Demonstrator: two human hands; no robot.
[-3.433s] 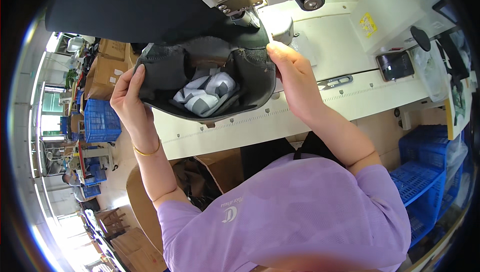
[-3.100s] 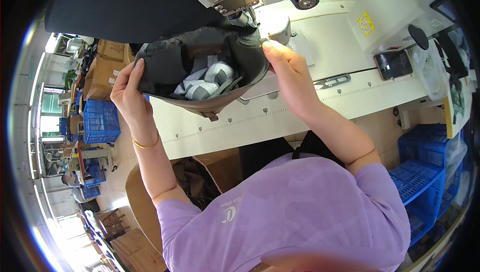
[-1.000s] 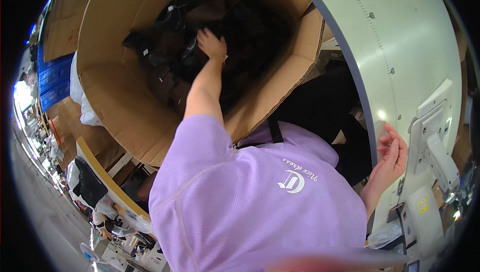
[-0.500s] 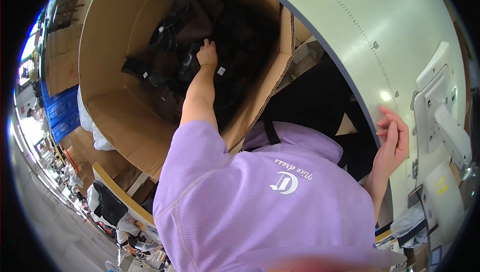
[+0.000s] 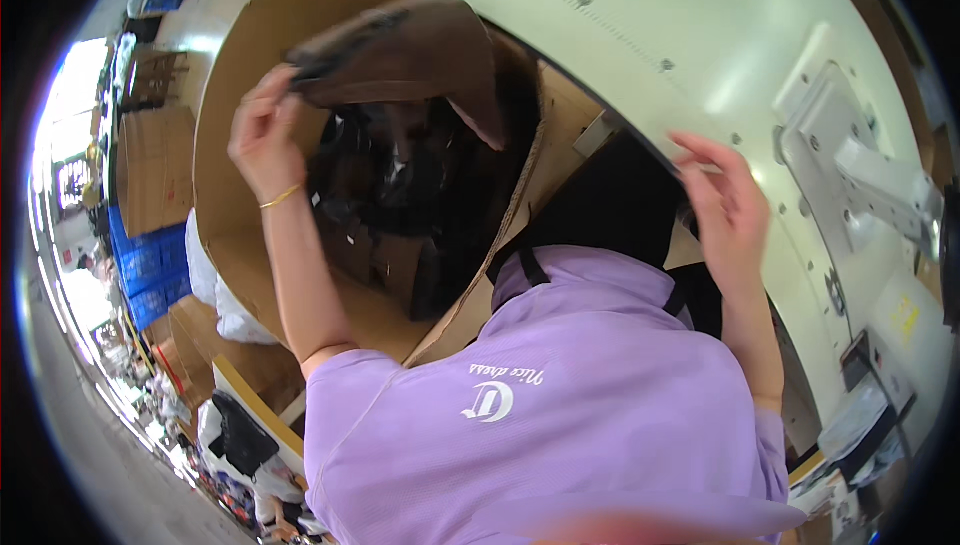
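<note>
My left hand (image 5: 265,135) is raised over the cardboard box (image 5: 225,180), its fingers closed on the end of a dark brown cloth piece (image 5: 420,50) with a black strip along one edge. The cloth hangs out to the right across the box opening, slightly blurred. Below it, a heap of dark cloth pieces (image 5: 400,170) lies inside the box, some with small white tags. My right hand (image 5: 730,210) is at the edge of the pale green-white table (image 5: 640,5), fingers apart and loosely bent, with nothing visible in them.
A sewing machine's white body and arm (image 5: 850,160) stand on the table at the right. To the left are blue crates (image 5: 150,260), another cardboard box (image 5: 155,170) and white plastic bags (image 5: 235,295). Black fabric (image 5: 600,205) covers my lap between the box and the table.
My left hand has come up out of the box, lifting the brown cloth piece, and moved left. My right hand has shifted slightly up and left along the table edge.
</note>
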